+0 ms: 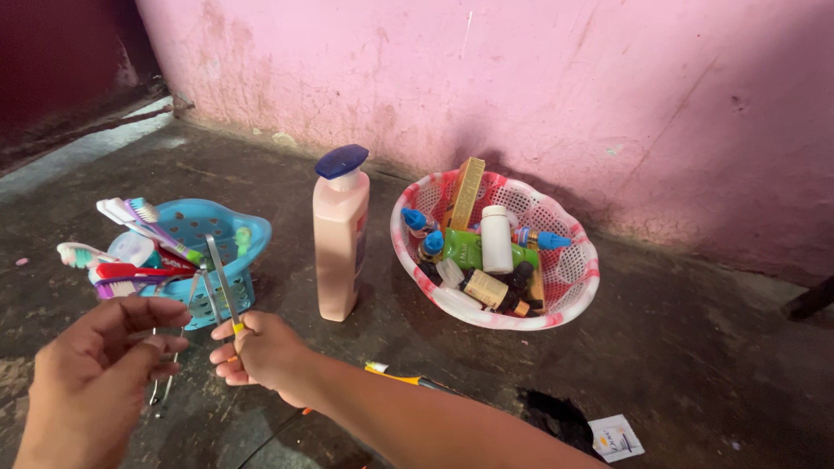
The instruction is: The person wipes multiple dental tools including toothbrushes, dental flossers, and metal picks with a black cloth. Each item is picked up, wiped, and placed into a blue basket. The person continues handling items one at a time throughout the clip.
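Metal strip [222, 282], thin and bright with a yellow end, stands nearly upright in front of the blue basket [253, 233], tip level with the basket rim. Setting: pink plaster wall [539, 78], scuffed; dark concrete floor [695, 347] below it. Against the wall sits a white-and-red mesh basket [580, 269] crowded with small bottles and droppers. The blue basket, smaller, is well to its left and holds several toothbrushes [139, 217] fanned out over the edge. Between the two baskets stands a tall peach lotion bottle [339, 243] with a blue cap. A small white sachet [615, 437] lies on the floor, bottom right. Right hand [261, 352] reaches across from the right, fingers curled in, thumb and forefinger pinching the strip at its yellow end. Left hand [95, 373] sits just beside it, fingers drawn together on a thin metal wire [165, 378] that hangs below the palm; cannot tell whether wire and strip are one piece. Judged step: metal piece held up for handling between both hands, close over the blue basket. Any further handling calls for a steady pinch, since the strip is slim and the brush heads crowd close by.
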